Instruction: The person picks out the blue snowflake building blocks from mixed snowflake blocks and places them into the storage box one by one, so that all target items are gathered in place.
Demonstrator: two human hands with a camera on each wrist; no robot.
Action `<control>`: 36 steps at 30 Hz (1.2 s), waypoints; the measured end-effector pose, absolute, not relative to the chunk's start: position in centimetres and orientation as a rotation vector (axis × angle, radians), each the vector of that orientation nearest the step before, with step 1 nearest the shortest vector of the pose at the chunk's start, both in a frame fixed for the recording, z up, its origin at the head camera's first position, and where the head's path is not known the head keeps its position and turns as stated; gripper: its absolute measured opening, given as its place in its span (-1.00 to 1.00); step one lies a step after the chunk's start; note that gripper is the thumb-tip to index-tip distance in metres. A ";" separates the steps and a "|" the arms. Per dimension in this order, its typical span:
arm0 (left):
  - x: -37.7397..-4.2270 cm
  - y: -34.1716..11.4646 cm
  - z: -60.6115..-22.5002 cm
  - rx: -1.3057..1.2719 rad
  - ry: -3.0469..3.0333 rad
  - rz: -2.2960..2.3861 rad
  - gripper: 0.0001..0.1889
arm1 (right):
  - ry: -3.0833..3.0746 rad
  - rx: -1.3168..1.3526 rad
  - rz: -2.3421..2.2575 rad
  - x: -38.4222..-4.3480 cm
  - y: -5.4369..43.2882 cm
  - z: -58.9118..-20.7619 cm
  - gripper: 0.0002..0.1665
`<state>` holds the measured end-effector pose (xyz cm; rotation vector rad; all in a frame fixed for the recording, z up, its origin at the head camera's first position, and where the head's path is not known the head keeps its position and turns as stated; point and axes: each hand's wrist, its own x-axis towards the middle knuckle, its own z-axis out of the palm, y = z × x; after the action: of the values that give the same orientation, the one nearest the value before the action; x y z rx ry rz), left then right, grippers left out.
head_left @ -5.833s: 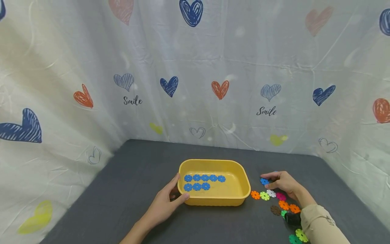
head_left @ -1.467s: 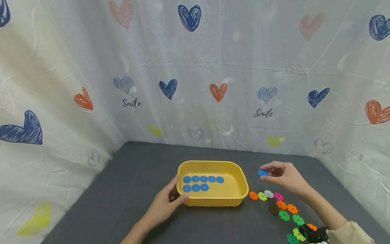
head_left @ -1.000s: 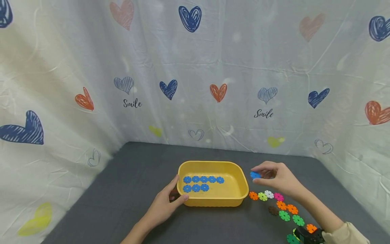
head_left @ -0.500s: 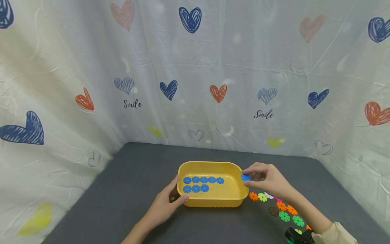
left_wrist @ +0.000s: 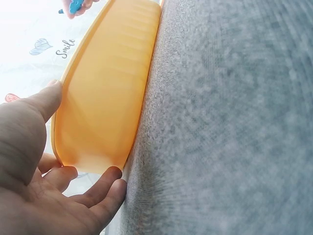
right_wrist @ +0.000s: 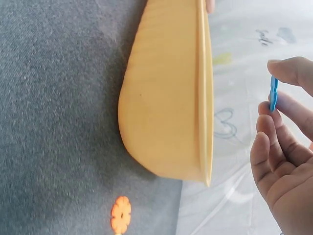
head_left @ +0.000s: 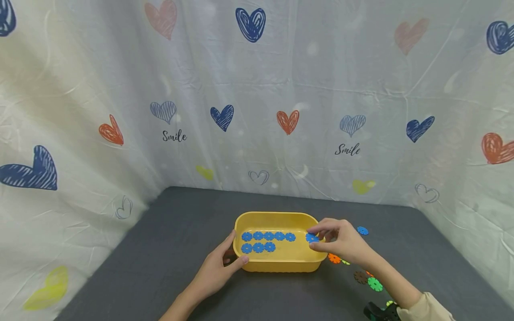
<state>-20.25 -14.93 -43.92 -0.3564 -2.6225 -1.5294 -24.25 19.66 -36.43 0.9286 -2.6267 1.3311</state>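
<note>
My left hand point(head_left: 218, 262) holds the left end of a yellow plastic basin point(head_left: 281, 266); in the left wrist view the thumb reaches its rim and fingertips touch the end wall. Between thumb and fingers my right hand point(head_left: 341, 243) pinches a blue flower-shaped interlocking disc point(head_left: 311, 237) over the basin's right end. The right wrist view shows this pinched disc point(right_wrist: 274, 94) edge-on, above the rim. Inside the basin, several similar blue discs point(head_left: 268, 236) lie in a back row, with three more blue discs point(head_left: 258, 247) in a front row at the left.
One blue disc point(head_left: 362, 230) lies on the dark grey tabletop point(head_left: 192, 214) beyond my right wrist. Right of the basin are an orange disc point(head_left: 334, 258), a brown disc point(head_left: 360, 277) and a green disc point(head_left: 375, 284); my right forearm hides others. A heart-printed curtain point(head_left: 257, 147) hangs behind.
My right hand has picked up a blue disc from the table and carried it left, over the basin's right end. Another blue disc now shows behind the wrist. The left hand stays on the basin.
</note>
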 end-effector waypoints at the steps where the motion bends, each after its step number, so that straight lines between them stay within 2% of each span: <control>1: -20.2 -14.9 -43.9 -0.354 -2.624 -1.528 -0.08 | -2.624 0.935 1.333 -24.3 19.5 -36.5 -0.68; 15: -20.1 -14.9 -43.8 -0.357 -2.628 -1.523 -0.08 | -2.575 0.991 1.478 -24.9 17.4 -37.8 -0.69; 36: -20.2 -14.9 -43.8 -0.361 -2.629 -1.513 -0.08 | -2.615 0.952 1.457 -26.1 15.8 -39.9 -0.67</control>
<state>-20.19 -14.92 -43.84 -0.3605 -2.6287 -1.5135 -26.13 15.80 -39.89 0.9516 -2.6154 1.4567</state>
